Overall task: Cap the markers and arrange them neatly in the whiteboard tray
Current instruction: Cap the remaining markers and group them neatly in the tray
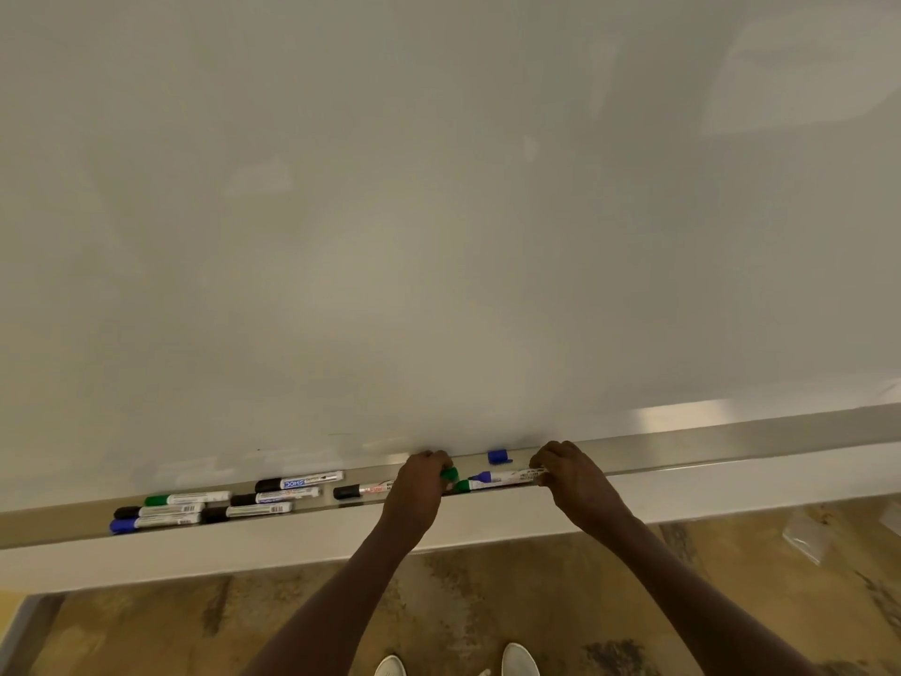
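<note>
My left hand (419, 480) is curled shut around a green cap (449, 474), down in the whiteboard tray (682, 463). My right hand (565, 473) pinches the back end of two open markers lying in the tray: a blue-tipped marker (502, 477) and a green-tipped marker (468, 485) just under it. A loose blue cap (498, 456) sits behind them. Further left lie the capped markers (214, 505), bunched together.

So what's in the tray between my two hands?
Head view: an uncapped blue marker and green marker, with a loose blue cap behind them.
</note>
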A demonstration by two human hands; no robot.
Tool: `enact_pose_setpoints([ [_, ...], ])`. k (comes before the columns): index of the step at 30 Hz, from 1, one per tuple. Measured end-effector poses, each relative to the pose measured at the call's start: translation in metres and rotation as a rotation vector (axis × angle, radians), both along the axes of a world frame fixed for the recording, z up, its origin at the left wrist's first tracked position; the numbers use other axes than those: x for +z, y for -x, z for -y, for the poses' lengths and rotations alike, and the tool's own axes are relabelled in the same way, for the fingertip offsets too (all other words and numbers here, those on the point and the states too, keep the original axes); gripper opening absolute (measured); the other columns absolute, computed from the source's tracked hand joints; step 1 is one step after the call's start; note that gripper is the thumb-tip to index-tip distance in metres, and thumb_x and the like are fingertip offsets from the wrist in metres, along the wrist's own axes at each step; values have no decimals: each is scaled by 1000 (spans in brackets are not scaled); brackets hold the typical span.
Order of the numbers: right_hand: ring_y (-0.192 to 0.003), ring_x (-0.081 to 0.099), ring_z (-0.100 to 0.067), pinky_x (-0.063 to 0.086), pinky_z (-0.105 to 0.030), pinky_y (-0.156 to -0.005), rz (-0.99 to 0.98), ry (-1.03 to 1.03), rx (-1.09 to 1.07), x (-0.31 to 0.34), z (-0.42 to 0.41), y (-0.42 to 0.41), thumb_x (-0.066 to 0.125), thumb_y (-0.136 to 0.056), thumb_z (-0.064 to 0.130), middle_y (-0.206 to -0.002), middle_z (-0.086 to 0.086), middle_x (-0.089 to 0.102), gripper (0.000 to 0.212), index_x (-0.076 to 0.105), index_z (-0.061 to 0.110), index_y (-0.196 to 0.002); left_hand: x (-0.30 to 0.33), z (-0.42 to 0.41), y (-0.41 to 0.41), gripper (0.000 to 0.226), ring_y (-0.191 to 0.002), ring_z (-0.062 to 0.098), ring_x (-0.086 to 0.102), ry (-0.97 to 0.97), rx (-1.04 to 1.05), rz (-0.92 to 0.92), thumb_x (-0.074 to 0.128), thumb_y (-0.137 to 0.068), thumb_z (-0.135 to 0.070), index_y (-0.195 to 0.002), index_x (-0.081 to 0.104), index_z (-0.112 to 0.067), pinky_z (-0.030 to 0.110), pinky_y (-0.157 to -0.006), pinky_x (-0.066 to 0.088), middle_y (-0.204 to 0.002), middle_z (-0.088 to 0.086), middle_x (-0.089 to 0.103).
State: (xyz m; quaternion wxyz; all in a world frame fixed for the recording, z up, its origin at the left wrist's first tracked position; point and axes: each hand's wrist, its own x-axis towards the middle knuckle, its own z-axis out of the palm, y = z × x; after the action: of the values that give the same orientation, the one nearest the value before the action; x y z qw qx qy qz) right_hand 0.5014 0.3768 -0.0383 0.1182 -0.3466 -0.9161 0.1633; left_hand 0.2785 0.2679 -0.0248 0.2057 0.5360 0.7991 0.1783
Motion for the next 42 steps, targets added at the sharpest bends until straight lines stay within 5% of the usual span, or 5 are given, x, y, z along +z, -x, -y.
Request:
enact_pose_setpoints([
  [6, -73, 50, -13, 50, -28, -56, -51, -13, -32, 4, 1, 1, 69, -81, 12, -84, 0, 68, 14, 65, 17, -93, 9, 4, 5, 23, -82, 10, 60, -182, 41, 140, 66, -79, 2, -98, 71, -10, 4, -74, 43, -96, 4, 69],
  [16, -72, 49, -13, 51, -28, -55, -83, 13, -96, 5, 5, 1, 73, -78, 9, -82, 2, 66, 17, 65, 18, -90, 12, 13, -6, 24, -83, 4, 60, -276, 262, 342, 59, -87, -2, -109, 63, -12, 3, -66, 46, -98, -3, 65],
  [21, -71, 46, -10, 48, -26, -54, -82, 28, -133, 10, 8, -3, 70, -80, 9, -80, 3, 65, 13, 65, 18, -89, 0, 9, -3, 25, -84, 9, 58, -156, 150, 127, 60, -86, -6, -108, 65, -15, 2, -72, 39, -101, 2, 68],
  [27, -73, 46, -9, 49, -27, -54, -82, 29, -182, 13, 10, -17, 70, -82, 14, -81, 5, 64, 11, 64, 20, -88, -5, 4, -7, 14, -85, 23, 60, -158, 34, -111, 56, -85, -13, -94, 67, -14, 35, -73, 50, -89, 5, 66],
  [42, -69, 47, -10, 41, -18, -54, -42, 32, -326, 19, 6, -66, 73, -79, 9, -82, 0, 68, 13, 68, 14, -89, -8, -43, -43, 19, -79, 20, 64, -151, -351, -234, 51, -89, -25, -92, 69, -18, 25, -70, 46, -87, 3, 70],
])
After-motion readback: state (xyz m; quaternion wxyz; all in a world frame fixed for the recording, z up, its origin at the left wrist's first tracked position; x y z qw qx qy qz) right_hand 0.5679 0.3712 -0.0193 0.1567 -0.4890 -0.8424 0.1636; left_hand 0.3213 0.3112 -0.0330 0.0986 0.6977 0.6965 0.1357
